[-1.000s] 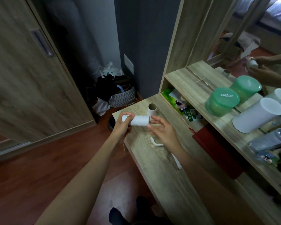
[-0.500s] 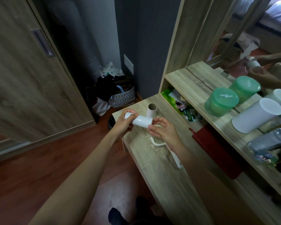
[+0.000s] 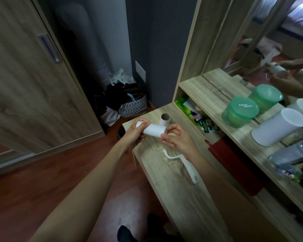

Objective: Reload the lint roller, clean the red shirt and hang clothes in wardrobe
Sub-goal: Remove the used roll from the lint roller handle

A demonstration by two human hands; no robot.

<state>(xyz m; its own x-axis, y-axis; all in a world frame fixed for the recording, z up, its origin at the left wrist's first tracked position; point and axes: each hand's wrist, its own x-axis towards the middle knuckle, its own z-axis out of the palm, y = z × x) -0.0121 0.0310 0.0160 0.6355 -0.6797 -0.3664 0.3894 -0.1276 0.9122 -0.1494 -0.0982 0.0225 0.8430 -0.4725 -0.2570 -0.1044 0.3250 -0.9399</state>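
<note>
My left hand (image 3: 134, 135) grips the left end of a white lint refill roll (image 3: 153, 131), held level above the wooden table (image 3: 185, 198). My right hand (image 3: 177, 139) pinches at the roll's right end with thumb and fingertips. The white lint roller handle (image 3: 188, 166) lies flat on the table just below my right wrist, with no roll on it. An empty cardboard core (image 3: 165, 118) stands upright behind the roll. Something red (image 3: 234, 165), maybe folded cloth, lies under the shelf at the right.
A wardrobe door (image 3: 33, 81) fills the left. A patterned basket (image 3: 135, 106) with bags sits on the floor in the corner. On the shelf (image 3: 208, 95) stand a green tub (image 3: 240, 111) and a white canister (image 3: 278, 128) before a mirror (image 3: 269, 41).
Both hands have drifted slightly toward me and the roll has tilted, its left end higher. My right fingers have shifted along the roll's right end. The handle lies unmoved.
</note>
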